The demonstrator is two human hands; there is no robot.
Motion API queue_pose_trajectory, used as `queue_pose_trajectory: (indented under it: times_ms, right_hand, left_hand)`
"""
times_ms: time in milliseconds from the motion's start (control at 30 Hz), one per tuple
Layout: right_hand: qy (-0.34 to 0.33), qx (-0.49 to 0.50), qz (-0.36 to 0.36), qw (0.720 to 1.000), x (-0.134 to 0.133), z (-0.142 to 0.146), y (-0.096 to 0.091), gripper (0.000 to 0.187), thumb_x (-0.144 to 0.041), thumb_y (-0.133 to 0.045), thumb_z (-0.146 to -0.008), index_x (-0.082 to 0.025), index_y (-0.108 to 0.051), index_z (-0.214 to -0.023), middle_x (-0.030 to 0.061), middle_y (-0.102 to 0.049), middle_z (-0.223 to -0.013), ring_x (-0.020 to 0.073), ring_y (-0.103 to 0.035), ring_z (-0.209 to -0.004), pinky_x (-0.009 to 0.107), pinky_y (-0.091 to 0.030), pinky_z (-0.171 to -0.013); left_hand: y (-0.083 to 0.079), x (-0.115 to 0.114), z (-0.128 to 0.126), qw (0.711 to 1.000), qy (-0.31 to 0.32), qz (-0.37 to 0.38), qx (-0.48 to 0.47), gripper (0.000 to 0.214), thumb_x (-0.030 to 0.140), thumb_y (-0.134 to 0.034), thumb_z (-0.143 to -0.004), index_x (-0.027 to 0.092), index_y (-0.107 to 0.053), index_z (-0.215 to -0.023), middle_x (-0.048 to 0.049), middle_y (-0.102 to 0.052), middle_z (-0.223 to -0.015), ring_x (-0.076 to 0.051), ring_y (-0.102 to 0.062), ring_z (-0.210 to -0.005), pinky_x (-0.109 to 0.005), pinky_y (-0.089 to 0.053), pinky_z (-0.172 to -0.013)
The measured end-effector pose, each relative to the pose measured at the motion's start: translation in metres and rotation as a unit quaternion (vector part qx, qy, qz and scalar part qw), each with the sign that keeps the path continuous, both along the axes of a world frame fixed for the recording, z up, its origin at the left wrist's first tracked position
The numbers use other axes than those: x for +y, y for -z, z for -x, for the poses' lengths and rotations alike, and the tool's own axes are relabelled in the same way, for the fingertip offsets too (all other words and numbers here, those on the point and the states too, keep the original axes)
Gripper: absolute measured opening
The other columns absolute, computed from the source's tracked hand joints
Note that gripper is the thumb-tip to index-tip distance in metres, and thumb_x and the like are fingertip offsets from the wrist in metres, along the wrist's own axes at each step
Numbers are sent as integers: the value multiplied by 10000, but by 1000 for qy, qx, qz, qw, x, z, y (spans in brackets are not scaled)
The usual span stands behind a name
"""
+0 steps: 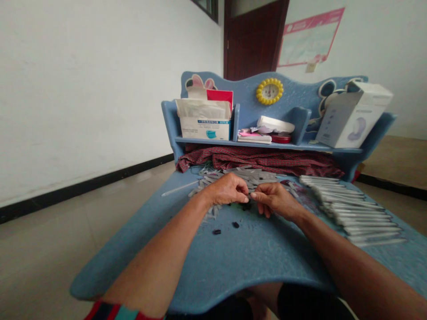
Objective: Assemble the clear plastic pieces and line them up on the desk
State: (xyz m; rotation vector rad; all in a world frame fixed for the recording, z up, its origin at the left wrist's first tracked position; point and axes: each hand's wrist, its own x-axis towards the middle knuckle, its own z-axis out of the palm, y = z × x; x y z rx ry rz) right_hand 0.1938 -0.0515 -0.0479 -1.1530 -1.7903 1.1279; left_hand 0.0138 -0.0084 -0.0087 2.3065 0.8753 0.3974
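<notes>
My left hand (pixel 228 190) is closed in a pinch over the middle of the desk, thumb and fingertips together. My right hand (pixel 275 199) faces it, also pinching, with the fingertips of both hands almost meeting. Whatever is between the fingers is too small to make out. Right below the fingertips lie small black pieces (pixel 246 206). Two more, a black piece (pixel 216 232) and another black piece (pixel 235 225), rest nearer to me. Behind and around my hands spreads a pile of short grey translucent strips (pixel 248 172).
Several slim pen-like sticks (pixel 360 215) lie in a row at the right. A single clear rod (pixel 179 188) is at the left. Red checked cloth (pixel 260 161) runs beneath the blue shelf (pixel 213 142), which bears a mask box (pixel 205 124), a white box (pixel 352 118) and a yellow clock (pixel 269 91).
</notes>
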Motion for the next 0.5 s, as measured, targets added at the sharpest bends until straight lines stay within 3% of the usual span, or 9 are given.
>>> queue_pose_trajectory:
  times_ms: [267, 500]
  right_hand:
    - [18, 6, 89, 996, 2, 1, 4, 407, -535, -456, -771, -174, -460, -582, -30, -523, -342, 74, -380, -216, 175, -253, -245]
    - [44, 28, 134, 990, 1, 1, 2, 407, -513, -459, -781, -170, -451, -560, -17, -502, -306, 76, -358, -193, 176, -223, -221]
  left_hand:
    - [0, -5, -6, 993, 2, -110, 36, 123, 190, -600, -628, 135, -626, -735, 30, -569, -609, -93, -485, -565, -197, -322, -522]
    - [2, -9, -10, 967, 9, -249, 56, 129, 146, -532, -658, 154, -622, -751, -1, -588, -702, -113, -507, -633, -208, -342, -578]
